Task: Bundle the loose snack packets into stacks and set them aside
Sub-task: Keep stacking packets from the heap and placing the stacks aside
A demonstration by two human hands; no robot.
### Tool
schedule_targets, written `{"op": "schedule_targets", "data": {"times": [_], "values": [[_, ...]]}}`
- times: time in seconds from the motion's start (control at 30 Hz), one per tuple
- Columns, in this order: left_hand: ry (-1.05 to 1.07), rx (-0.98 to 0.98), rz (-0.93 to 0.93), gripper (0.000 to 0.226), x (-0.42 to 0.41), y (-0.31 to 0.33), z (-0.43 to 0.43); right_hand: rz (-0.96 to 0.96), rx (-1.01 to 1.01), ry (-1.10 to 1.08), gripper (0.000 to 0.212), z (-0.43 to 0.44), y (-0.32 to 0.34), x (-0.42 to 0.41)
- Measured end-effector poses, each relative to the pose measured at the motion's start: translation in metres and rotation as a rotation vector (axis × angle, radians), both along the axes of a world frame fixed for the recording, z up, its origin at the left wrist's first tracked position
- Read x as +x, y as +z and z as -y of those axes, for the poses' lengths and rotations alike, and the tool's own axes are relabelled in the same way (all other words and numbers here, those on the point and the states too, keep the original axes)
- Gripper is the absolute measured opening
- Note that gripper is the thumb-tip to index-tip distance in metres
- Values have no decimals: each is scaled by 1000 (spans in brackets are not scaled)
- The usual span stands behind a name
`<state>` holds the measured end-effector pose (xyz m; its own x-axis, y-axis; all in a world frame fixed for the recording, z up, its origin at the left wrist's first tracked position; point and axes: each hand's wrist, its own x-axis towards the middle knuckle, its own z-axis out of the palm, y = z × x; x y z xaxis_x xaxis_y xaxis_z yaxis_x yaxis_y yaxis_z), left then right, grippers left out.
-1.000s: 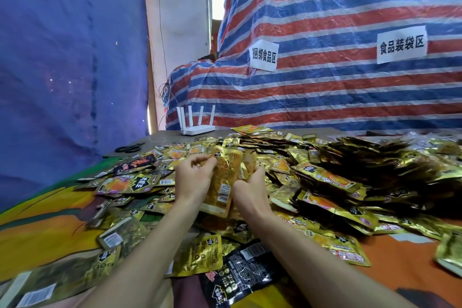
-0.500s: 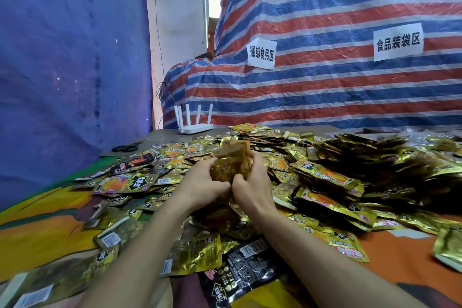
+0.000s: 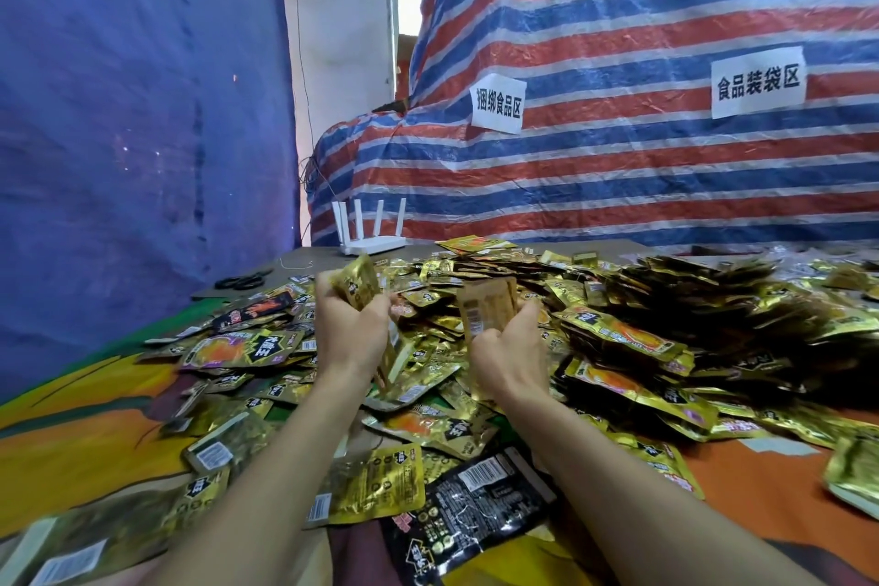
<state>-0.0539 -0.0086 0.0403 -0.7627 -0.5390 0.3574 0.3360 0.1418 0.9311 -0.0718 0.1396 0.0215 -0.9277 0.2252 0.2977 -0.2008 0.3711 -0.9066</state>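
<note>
My left hand (image 3: pixel 349 333) has its fingers curled round one gold packet (image 3: pixel 357 285), held clear of the loose pile (image 3: pixel 618 300) on the surface (image 3: pixel 770 485); my right hand (image 3: pixel 511 350) grips the upright stack (image 3: pixel 487 307) (edges squared, I judge), ready to receive it.

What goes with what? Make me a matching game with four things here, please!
Things
1. left hand
2. right hand
3. white router
4. scissors

Where or what
A. lies near the blue sheet
B. grips a brownish stack of packets
C. stands at the far edge of the table
D. grips a shiny gold packet

Pairs: 1-D, 2-B, 3-C, 4-A
</note>
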Motion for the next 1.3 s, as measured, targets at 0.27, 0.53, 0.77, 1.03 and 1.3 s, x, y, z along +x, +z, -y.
{"op": "schedule_targets", "data": {"times": [0.27,0.53,0.77,1.03,1.3], "values": [[-262,287,180,30,-4,-12,-14,-21,-407,226,26,5,11,4],[-588,63,-37,72,3,-25,-47,-100,-602,396,39,25,-2,14],[-453,182,15,41,-2,-32,-46,80,-709,376,28,21,-4,9],[-549,35,-72,87,-1,-41,-47,-107,-556,149,34,7,5,8],[-720,-303,-104,101,1,-43,-51,-238,53,208,14,-36,23,33]]}}
